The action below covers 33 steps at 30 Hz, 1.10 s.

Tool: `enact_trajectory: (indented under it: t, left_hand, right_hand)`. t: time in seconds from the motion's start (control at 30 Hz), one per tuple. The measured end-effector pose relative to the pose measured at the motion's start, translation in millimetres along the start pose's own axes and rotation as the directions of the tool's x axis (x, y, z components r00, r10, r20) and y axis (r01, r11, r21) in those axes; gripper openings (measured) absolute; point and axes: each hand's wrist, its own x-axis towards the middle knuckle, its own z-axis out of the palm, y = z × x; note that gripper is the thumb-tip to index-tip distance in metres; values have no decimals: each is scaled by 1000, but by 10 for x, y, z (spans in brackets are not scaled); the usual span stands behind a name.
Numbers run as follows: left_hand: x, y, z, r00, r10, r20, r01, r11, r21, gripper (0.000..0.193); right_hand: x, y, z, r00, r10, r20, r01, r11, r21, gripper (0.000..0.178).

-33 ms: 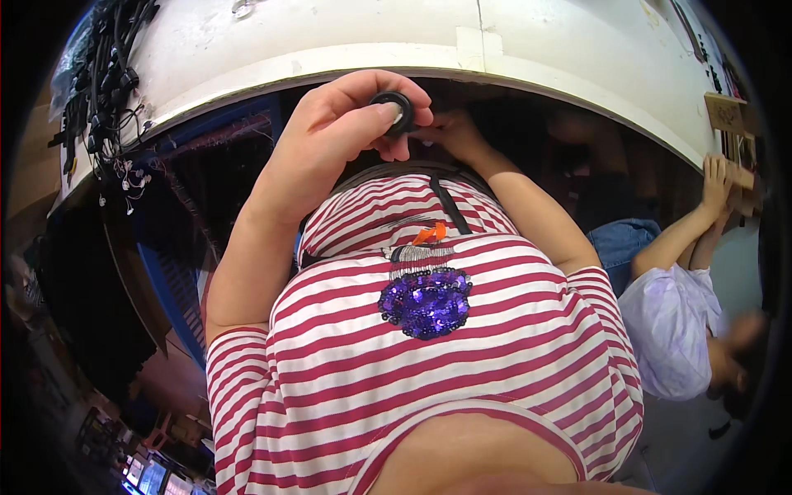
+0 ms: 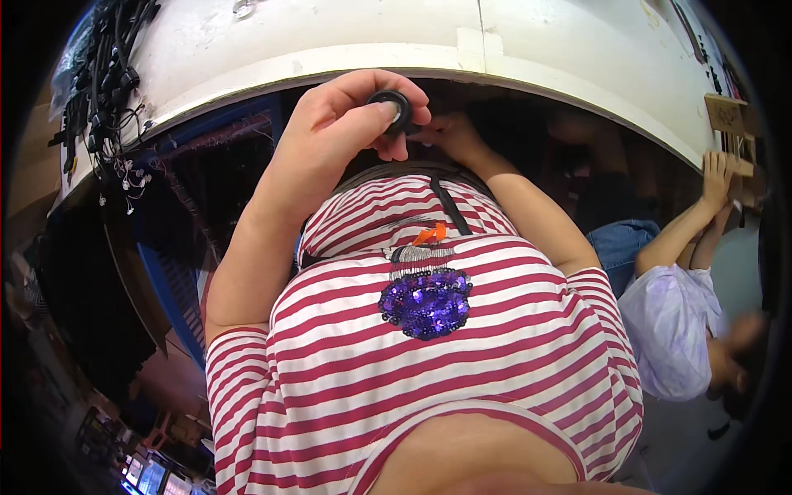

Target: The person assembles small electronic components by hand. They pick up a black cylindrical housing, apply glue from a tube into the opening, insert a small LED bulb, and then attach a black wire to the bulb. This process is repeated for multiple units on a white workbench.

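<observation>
Just in front of the white table's near edge, my left hand (image 2: 351,120) is closed round a small black round piece (image 2: 403,108) with a pale centre. The thumb presses on the face of the piece, and the fingers curl behind it. My right hand (image 2: 456,138) is beside it, lower and in the shadow under the table edge. Its fingers are drawn together near the left fingertips. Whatever they pinch, if anything, is too dark and small to name.
Above my hands lies the white table (image 2: 330,37). Bundled black cables (image 2: 103,78) hang over its left end, near a blue plastic crate (image 2: 169,289). At the right, a co-worker in a pale shirt (image 2: 668,322) reaches to small wooden pieces (image 2: 726,114) at the table's edge.
My hands and the black round piece stay almost where they were. The co-worker's hands at the right have shifted slightly.
</observation>
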Motion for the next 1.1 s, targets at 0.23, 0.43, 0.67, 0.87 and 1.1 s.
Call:
enact_trajectory:
  t: [0.23,0.43,0.67,0.87,1.1]
  left_hand:
    - [7,-92,69,997,76,14,-73,990,-122,37]
    - [-140,24,-143,950,303,-75,-286,941,181,34]
    - [-92,-218,-374,800,564,-206,-596,786,-165,50]
    - [-262,-140,-488,774,608,-177,-622,783,-31,46]
    - [-243,-232,-525,790,597,-141,-611,787,-88,44]
  right_hand:
    - [74,263,310,987,105,125,-121,984,129,32]
    - [-339,-860,-245,924,-113,365,295,818,-493,26]
    - [285,-2248,-491,667,-744,-38,604,570,-557,19]
    - [1190,-2391,-235,612,-791,-8,486,384,-785,19]
    - [919,-2374,-435,744,-666,-52,481,587,-651,14]
